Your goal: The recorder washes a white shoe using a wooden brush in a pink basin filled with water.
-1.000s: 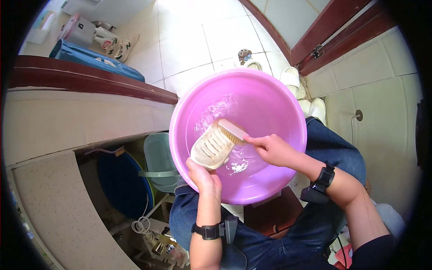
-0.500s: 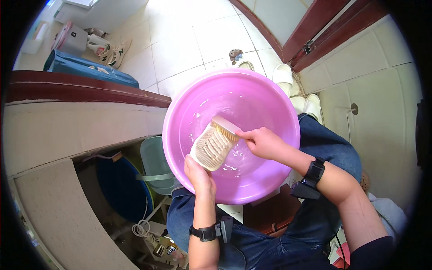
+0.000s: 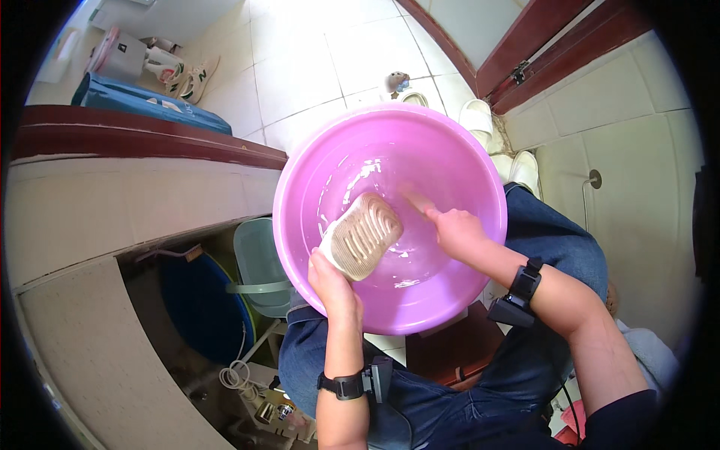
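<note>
A large pink basin [image 3: 450,300] with shallow water in it stands between my knees. Over the water my left hand [image 3: 334,286] grips a pale shoe [image 3: 365,237] by one end, its ridged sole turned up. Closed around the handle of a scrubbing brush [image 3: 417,201], my right hand [image 3: 460,234] is just right of the shoe. The brush is blurred by motion and apart from the sole; its bristles do not show clearly.
White slippers [image 3: 475,120] lie beyond the basin. To its left are a grey-green bucket [image 3: 259,255] and a dark blue round tub [image 3: 202,311] under a counter. A blue bag [image 3: 150,105] and sneakers [image 3: 196,79] sit at the far left, past a dark red sill [image 3: 150,144].
My right hand has drawn the brush off the sole, to the right, uncovering the shoe's far end. My left hand still holds the shoe in nearly the same place.
</note>
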`<act>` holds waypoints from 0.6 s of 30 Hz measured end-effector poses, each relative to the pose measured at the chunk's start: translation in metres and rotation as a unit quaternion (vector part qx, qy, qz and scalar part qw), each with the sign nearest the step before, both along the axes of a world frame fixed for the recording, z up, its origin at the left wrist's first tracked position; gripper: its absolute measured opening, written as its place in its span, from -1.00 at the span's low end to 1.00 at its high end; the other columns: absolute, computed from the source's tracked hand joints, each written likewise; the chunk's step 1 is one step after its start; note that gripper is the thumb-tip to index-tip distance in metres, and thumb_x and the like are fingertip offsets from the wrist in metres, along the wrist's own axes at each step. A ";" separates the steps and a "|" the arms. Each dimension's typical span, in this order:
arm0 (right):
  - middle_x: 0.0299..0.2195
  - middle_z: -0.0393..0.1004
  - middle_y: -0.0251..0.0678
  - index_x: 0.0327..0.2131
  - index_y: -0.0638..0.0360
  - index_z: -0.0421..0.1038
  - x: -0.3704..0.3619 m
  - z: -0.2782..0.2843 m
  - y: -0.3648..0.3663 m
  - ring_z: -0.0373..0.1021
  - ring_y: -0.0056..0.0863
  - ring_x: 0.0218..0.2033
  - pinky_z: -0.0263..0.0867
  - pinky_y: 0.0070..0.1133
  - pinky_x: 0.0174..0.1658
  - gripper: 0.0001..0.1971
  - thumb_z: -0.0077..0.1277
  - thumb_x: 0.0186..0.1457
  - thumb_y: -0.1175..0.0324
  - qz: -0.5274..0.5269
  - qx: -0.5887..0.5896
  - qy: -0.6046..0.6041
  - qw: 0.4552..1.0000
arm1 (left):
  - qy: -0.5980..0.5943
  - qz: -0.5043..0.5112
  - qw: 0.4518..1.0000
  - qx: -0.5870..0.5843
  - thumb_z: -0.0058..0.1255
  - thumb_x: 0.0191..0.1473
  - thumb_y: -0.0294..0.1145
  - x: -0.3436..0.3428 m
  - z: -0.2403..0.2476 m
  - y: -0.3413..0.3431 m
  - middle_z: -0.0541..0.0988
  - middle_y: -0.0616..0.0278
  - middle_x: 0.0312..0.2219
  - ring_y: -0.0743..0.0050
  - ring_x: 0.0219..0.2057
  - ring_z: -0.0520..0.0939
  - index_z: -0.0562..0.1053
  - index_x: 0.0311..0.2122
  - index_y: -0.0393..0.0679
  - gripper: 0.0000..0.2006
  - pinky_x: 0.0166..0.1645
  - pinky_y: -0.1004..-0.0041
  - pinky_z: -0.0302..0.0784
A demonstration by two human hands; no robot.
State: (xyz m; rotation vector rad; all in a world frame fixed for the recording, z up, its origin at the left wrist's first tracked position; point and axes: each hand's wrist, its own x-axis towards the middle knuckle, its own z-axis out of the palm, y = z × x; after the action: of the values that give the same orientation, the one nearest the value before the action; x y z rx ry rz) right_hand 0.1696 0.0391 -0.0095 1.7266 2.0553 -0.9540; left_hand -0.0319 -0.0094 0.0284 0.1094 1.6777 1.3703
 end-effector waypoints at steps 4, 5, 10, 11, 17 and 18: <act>-0.46 0.46 -0.07 -0.07 -0.04 0.34 0.010 -0.012 -0.002 0.42 -0.11 -0.39 0.34 -0.26 -0.32 -0.62 -0.21 -0.03 0.43 -0.021 -0.027 -0.006 0.999 | -0.025 0.023 0.999 -0.003 -0.41 0.17 -0.21 0.002 -0.002 0.000 0.47 0.11 -0.26 0.39 -0.23 0.51 0.34 -0.17 -0.29 -0.64 -0.12 0.45 0.39; -0.46 0.46 -0.05 -0.11 0.00 0.36 0.011 -0.016 -0.001 0.42 -0.08 -0.39 0.34 -0.28 -0.29 -0.65 -0.20 -0.03 0.43 -0.009 -0.032 0.058 0.998 | -0.025 0.021 0.999 -0.003 -0.41 0.17 -0.21 0.004 -0.001 0.001 0.47 0.11 -0.26 0.39 -0.23 0.51 0.34 -0.17 -0.29 -0.64 -0.12 0.45 0.39; -0.46 0.45 -0.01 -0.12 0.01 0.38 -0.003 0.017 0.010 0.39 -0.02 -0.41 0.33 -0.30 -0.26 -0.65 -0.22 -0.02 0.40 -0.072 0.012 0.145 0.987 | -0.064 0.091 0.994 -0.019 -0.42 0.17 -0.16 0.000 0.002 0.002 0.46 0.10 -0.20 0.31 -0.17 0.51 0.31 -0.11 -0.31 -0.58 -0.10 0.39 0.44; -0.47 0.44 0.00 -0.10 0.00 0.37 -0.002 0.022 0.012 0.40 -0.04 -0.42 0.32 -0.32 -0.27 -0.63 -0.23 -0.03 0.41 -0.071 0.007 0.177 0.982 | -0.065 0.091 0.994 -0.021 -0.42 0.17 -0.16 0.001 -0.001 0.002 0.46 0.10 -0.20 0.31 -0.17 0.51 0.31 -0.11 -0.31 -0.58 -0.10 0.39 0.44; -0.49 0.44 0.02 -0.08 0.03 0.37 -0.003 0.056 0.016 0.41 -0.13 -0.46 0.30 -0.38 -0.32 -0.60 -0.26 -0.04 0.45 -0.066 -0.119 0.267 0.954 | -0.066 0.116 0.991 -0.011 -0.44 0.15 -0.17 0.003 -0.002 0.003 0.47 0.09 -0.20 0.27 -0.18 0.52 0.33 -0.11 -0.31 -0.58 -0.12 0.35 0.47; -0.49 0.44 0.01 -0.08 0.05 0.37 -0.003 0.063 0.018 0.42 -0.15 -0.47 0.29 -0.39 -0.33 -0.59 -0.26 -0.05 0.46 -0.057 -0.146 0.260 0.953 | -0.058 0.114 0.992 -0.016 -0.44 0.14 -0.18 0.002 -0.002 0.003 0.47 0.08 -0.20 0.27 -0.18 0.52 0.33 -0.12 -0.31 -0.58 -0.12 0.35 0.47</act>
State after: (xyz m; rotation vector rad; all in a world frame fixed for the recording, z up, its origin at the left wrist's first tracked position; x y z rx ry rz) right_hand 0.1670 0.0570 0.0538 1.5628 1.9684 -1.8088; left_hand -0.0298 -0.0062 0.0262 -0.1824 1.6507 1.4868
